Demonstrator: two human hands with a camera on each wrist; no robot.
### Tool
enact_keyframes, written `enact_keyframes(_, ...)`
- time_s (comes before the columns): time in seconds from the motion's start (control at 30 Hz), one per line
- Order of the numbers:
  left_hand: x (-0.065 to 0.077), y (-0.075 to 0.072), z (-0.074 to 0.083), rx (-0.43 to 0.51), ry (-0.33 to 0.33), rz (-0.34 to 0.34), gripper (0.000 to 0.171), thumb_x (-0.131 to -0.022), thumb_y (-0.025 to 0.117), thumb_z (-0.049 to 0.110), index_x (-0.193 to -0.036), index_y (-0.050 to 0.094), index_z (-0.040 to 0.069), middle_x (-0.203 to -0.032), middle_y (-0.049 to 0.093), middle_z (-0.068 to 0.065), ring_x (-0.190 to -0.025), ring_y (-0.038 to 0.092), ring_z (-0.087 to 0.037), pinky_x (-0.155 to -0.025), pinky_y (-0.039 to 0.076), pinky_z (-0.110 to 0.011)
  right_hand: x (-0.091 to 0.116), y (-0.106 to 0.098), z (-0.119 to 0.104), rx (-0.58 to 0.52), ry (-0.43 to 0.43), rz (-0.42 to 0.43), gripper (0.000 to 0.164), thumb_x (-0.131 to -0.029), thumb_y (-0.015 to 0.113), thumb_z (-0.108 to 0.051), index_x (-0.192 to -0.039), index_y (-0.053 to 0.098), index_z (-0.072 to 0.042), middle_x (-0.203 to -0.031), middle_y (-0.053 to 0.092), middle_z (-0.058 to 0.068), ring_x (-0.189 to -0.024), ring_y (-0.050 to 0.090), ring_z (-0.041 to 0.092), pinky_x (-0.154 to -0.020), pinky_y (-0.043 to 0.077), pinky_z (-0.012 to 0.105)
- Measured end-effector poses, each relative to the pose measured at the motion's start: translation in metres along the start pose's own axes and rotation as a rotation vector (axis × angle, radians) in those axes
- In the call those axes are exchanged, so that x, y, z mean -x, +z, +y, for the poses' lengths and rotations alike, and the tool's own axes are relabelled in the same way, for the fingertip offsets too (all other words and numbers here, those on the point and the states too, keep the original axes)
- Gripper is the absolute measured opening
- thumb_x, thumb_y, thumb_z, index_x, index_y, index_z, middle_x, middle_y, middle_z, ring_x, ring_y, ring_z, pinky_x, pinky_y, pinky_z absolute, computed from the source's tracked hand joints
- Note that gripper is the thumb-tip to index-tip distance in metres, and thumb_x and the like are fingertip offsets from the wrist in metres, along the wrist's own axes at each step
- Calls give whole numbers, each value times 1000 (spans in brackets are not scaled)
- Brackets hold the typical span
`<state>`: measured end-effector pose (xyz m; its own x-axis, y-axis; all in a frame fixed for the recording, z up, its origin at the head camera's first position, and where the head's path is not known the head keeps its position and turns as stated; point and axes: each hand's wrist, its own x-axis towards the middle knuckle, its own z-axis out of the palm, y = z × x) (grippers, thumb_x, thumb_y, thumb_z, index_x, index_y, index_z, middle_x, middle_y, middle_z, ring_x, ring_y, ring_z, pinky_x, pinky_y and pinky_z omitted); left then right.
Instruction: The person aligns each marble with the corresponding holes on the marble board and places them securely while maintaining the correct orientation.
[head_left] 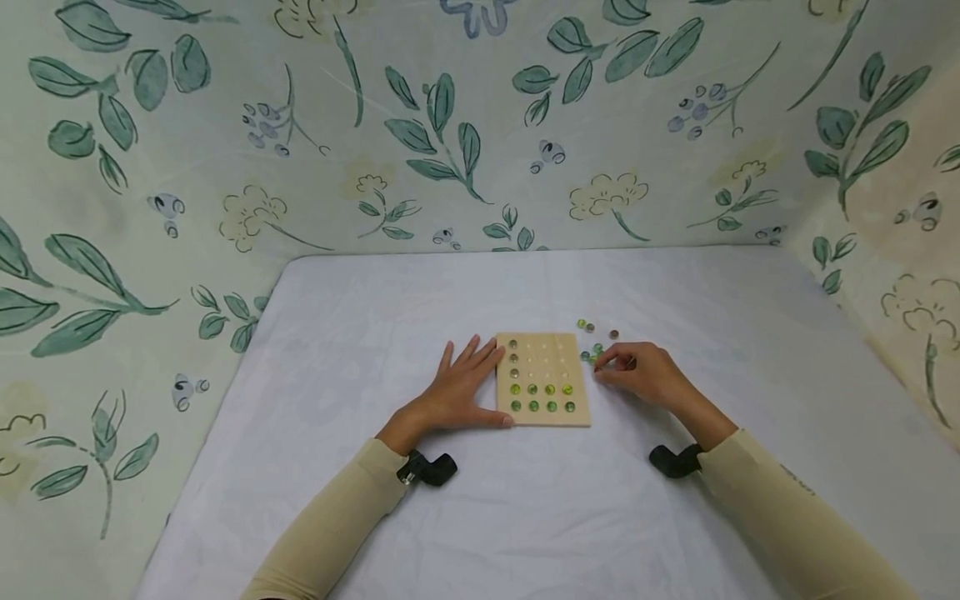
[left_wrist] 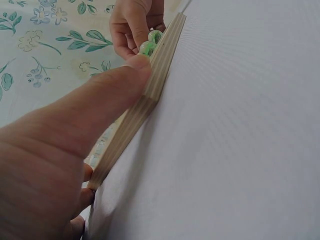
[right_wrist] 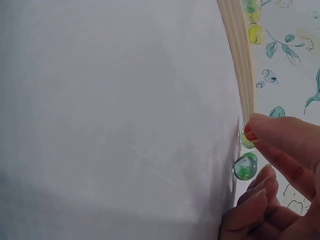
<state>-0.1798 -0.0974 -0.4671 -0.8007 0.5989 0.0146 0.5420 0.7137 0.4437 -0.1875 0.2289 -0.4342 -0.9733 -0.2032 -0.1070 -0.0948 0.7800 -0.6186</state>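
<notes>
A square wooden board [head_left: 543, 367] with rows of small hollows lies flat on the table. Green marbles [head_left: 552, 407] fill its front row, yellow-green marbles [head_left: 550, 389] the row behind, and brownish marbles [head_left: 513, 358] line the rest of the left column. My left hand [head_left: 459, 392] is spread along the board's left side, its thumb at the front edge near the corner. Just right of the board, my right hand [head_left: 643, 375] pinches a marble with a red-orange streak [right_wrist: 251, 132] between thumb and forefinger. Beneath those fingertips sits a loose clear-green marble [right_wrist: 245, 166].
Several loose marbles lie beside the board's right edge, with a yellow-green marble [head_left: 581, 323] and a brownish marble [head_left: 614, 334] farther back. A white cloth [head_left: 360, 333] covers the table. Leaf-patterned fabric [head_left: 420, 167] hangs behind and at the sides.
</notes>
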Motion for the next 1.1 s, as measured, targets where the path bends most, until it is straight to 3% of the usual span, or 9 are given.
enact_keyframes(0.23, 0, -1, 0, 0, -14, -12, 110, -74, 65, 72, -156, 16, 16, -162, 10, -3, -148, -1, -26, -114, -9, -56, -1, -1, -3, 0, -8, -2, 14, -85, 75, -21, -98, 74, -15, -77, 53, 4, -69, 47, 20, -55, 38, 28)
enact_keyframes(0.87, -1, -1, 1, -1, -9, -13, 112, -74, 65, 72, -156, 17, 14, -162, 10, -3, -148, -1, -27, -113, -9, -56, -3, 8, -23, -37, -148, 1, 12, -83, 77, -20, -95, 74, -17, -74, 55, 1, -68, 48, 19, -57, 39, 27)
enact_keyframes(0.93, -1, -1, 1, -1, -13, -16, 112, -73, 65, 72, -156, 17, 14, -162, 10, -3, -148, -1, -26, -114, -10, -56, -4, 10, -27, -37, -163, -4, 11, -84, 76, -19, -95, 74, -17, -74, 55, 1, -68, 48, 19, -59, 39, 30)
enact_keyframes(1.0, -1, -2, 1, 0, -18, -20, 112, -73, 65, 72, -156, 16, 15, -162, 9, -2, -148, -2, -26, -114, -10, -55, -7, 12, -30, -37, -173, -8, 11, -84, 76, -18, -95, 74, -16, -74, 54, 1, -68, 47, 19, -71, 41, 35)
enact_keyframes(1.1, 0, -3, 1, 2, -23, -22, 112, -73, 65, 73, -156, 15, 15, -162, 9, -2, -148, -2, -25, -114, -11, -54, -11, 15, -34, -50, -179, -13, 10, -85, 75, -18, -94, 74, -17, -73, 54, 2, -67, 47, 20, -84, 36, 43)
